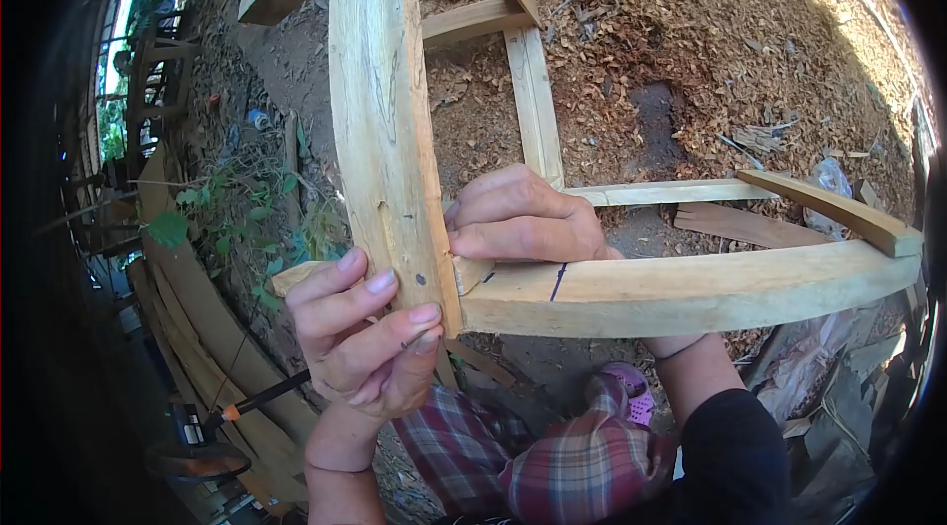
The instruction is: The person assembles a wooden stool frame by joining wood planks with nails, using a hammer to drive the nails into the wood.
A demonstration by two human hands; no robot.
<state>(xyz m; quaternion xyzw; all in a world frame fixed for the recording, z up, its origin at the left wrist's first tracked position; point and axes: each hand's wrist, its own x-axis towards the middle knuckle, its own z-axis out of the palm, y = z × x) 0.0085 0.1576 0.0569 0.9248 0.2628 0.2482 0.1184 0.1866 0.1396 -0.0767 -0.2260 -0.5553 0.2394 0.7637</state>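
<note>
A wide wooden beam runs down the middle and meets a curved wooden rail at its lower end. My left hand is closed round that end, fingertips pressed on its face. A small dark sliver, too small to name, shows by the thumb and a fingertip. Behind the joint, my right hand is curled with its fingertips against the beam's edge; what they pinch, if anything, is hidden. A small pale wood block sits in the corner of the joint. Dark pen marks cross the rail.
More frame pieces, including a narrow wooden slat and a crosspiece, extend behind. Wood shavings cover the ground. Long boards and an orange-and-black tool handle lie at left. A plastic bag rests at right.
</note>
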